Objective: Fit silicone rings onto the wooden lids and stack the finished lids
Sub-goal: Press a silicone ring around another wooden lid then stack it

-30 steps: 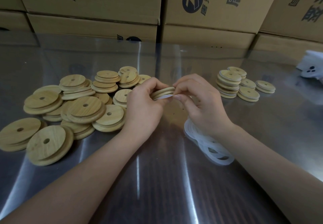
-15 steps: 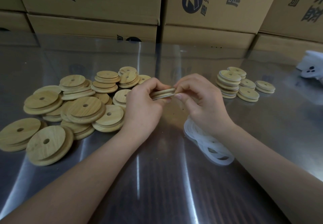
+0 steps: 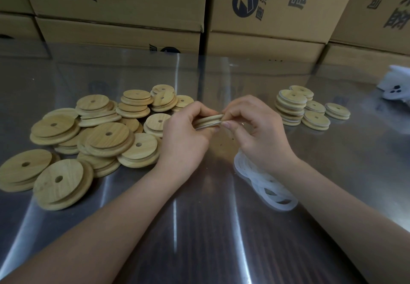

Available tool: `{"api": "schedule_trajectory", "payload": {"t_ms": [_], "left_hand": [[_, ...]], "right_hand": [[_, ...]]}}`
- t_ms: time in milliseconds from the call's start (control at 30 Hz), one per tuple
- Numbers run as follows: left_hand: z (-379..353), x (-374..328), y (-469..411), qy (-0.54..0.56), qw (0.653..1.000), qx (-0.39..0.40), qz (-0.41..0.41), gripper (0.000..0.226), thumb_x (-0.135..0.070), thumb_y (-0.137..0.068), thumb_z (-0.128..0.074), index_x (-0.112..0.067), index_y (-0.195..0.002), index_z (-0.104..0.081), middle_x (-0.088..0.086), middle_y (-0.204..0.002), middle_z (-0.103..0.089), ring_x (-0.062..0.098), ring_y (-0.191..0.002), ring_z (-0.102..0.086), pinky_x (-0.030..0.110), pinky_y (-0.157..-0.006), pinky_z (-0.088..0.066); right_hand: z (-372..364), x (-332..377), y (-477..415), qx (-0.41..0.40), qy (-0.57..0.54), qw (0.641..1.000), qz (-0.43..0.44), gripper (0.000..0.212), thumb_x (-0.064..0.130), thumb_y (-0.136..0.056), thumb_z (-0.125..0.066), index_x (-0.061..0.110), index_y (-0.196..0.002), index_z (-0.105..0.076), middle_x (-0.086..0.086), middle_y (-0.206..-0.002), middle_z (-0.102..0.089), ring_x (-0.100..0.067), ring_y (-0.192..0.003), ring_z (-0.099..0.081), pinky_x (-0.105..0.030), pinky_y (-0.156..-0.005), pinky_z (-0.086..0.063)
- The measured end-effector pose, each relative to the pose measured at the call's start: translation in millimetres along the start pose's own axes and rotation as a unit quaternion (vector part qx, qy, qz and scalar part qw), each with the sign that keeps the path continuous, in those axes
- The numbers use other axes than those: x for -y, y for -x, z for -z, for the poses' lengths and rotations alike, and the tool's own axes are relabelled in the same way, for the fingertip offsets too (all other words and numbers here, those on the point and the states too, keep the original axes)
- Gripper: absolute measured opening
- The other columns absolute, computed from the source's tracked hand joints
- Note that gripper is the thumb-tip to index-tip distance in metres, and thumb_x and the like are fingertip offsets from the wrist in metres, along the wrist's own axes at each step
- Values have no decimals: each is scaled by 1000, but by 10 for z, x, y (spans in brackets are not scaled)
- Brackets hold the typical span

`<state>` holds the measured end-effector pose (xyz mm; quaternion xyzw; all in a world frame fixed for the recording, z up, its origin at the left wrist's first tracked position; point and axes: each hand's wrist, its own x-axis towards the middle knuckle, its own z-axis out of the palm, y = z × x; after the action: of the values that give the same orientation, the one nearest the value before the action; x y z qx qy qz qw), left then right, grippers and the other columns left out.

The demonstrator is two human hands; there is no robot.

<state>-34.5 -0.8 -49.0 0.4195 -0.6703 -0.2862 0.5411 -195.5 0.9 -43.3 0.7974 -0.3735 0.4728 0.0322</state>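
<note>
A round wooden lid [image 3: 209, 120] is held edge-on above the table's middle, with a thin white silicone ring showing along its rim. My left hand [image 3: 184, 137] grips its left side, and my right hand [image 3: 255, 128] pinches its right edge with thumb and fingers. A loose heap of bare wooden lids [image 3: 93, 133] with centre holes lies at the left. Lids with white rings [image 3: 290, 104] stand in short stacks at the right. A pile of white silicone rings [image 3: 266, 184] lies under my right wrist, partly hidden by it.
The work surface is a shiny metal table [image 3: 199, 239]. Cardboard boxes [image 3: 266, 11] with dark printed logos wall off the far edge. A white object with dark holes [image 3: 397, 88] lies at the far right edge.
The white ring showing under the lid's rim has shrunk to a thin line. Both hands stay in nearly the same place on the lid.
</note>
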Motion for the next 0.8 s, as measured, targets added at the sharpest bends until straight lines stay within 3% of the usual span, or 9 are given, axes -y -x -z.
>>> {"api": "schedule_trajectory", "payload": {"t_ms": [167,267,400,567,800], "left_hand": [[-1,-24,14,-13,1000,13,-14,23,-4,-80,-76,-19,-96,-70,-16,-86,-68,-4,-87,-63,13,-79,-48],[-1,-42,20,-20,999,27,-8,28,-7,-82,-74,-19,-107,-72,-13,-97,-71,-2,-95,-64,18,-87,-51],[5,-46,13,1,1000,19,19,24,-7,-82,-74,-21,-101,-74,-12,-92,-73,1,-92,-66,25,-88,-52],[-2,-31,17,7,999,18,27,21,-11,-81,-76,-28,-93,-73,-16,-84,-71,-2,-85,-64,19,-81,-51],[-7,-17,19,10,999,22,26,22,-12,-80,-78,-29,-93,-73,-16,-84,-70,-3,-85,-64,14,-77,-49]], "right_hand": [[-3,-2,4,-1,-3,1000,-8,5,-6,-82,-70,-2,-82,-68,-12,-88,-64,-24,-84,-62,-38,-75,-52],[-7,2,2,8,-12,1000,-8,4,-6,-82,-71,-2,-83,-69,-12,-88,-64,-23,-85,-62,-29,-76,-52],[13,-13,-6,28,-49,998,-42,5,-5,-84,-70,0,-87,-70,-10,-91,-64,-20,-88,-62,-21,-79,-50],[60,-34,-26,54,-112,986,-107,9,-4,-84,-70,5,-88,-69,-8,-95,-64,-16,-93,-63,-20,-82,-49],[99,-54,-48,75,-146,971,-173,10,-1,-85,-71,9,-84,-68,-8,-97,-65,-18,-94,-64,-29,-85,-52]]}}
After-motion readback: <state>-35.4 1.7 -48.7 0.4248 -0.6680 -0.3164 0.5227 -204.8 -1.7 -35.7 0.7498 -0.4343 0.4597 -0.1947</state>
